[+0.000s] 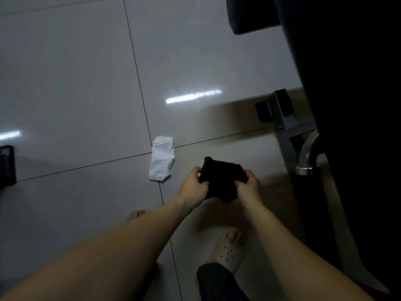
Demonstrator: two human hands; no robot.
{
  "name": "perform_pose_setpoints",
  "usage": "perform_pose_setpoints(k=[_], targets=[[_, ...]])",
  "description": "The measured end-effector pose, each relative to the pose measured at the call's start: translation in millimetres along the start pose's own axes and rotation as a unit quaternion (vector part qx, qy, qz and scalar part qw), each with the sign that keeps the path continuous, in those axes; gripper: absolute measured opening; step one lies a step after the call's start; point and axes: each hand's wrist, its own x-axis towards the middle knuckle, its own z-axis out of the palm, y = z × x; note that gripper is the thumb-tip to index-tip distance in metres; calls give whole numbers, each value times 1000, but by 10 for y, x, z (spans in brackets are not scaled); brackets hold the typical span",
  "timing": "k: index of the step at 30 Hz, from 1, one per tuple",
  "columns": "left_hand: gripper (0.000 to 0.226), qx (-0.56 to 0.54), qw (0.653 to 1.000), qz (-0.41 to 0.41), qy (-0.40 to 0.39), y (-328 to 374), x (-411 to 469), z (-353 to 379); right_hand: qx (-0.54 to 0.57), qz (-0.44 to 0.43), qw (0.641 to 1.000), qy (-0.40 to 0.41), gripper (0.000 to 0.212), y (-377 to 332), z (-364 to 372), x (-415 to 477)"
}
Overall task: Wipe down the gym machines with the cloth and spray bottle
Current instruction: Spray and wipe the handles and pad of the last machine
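Note:
A dark, folded cloth point(223, 177) hangs between both hands above the tiled floor, low and right of centre. My left hand point(192, 185) pinches its left edge and my right hand point(249, 187) grips its right edge. A gym machine point(347, 105) with black padding and a grey metal frame point(282, 118) fills the right side of the view, just right of my hands. No spray bottle is in view.
A crumpled white paper or rag point(162, 161) lies on the glossy grey tiles point(86, 83) left of my hands. A black machine foot point(7, 166) sits at the left edge. My feet, one in a white sandal point(233, 250), stand below.

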Motion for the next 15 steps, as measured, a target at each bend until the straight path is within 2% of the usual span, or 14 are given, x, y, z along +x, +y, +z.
perform_pose_setpoints(k=[2,4,7,9,11,13,15], targets=[[37,-23,1000,-7,-6,-149,203,5,5,11,1000,16,29,134,127,220],[38,-42,998,-30,-29,-301,355,-20,9,51,999,8,44,270,251,407],[34,-1,998,-62,-22,-538,478,-154,-18,88,996,15,61,321,303,421],[31,65,996,-63,6,-703,527,-321,-108,40,992,51,63,298,318,304],[30,163,985,-47,22,-850,610,-512,-193,-46,977,73,57,229,360,174],[33,289,956,-13,49,-995,786,-686,-256,-90,960,62,56,158,441,122],[42,390,915,27,95,-1125,1049,-826,-318,-90,942,54,61,136,542,144]])
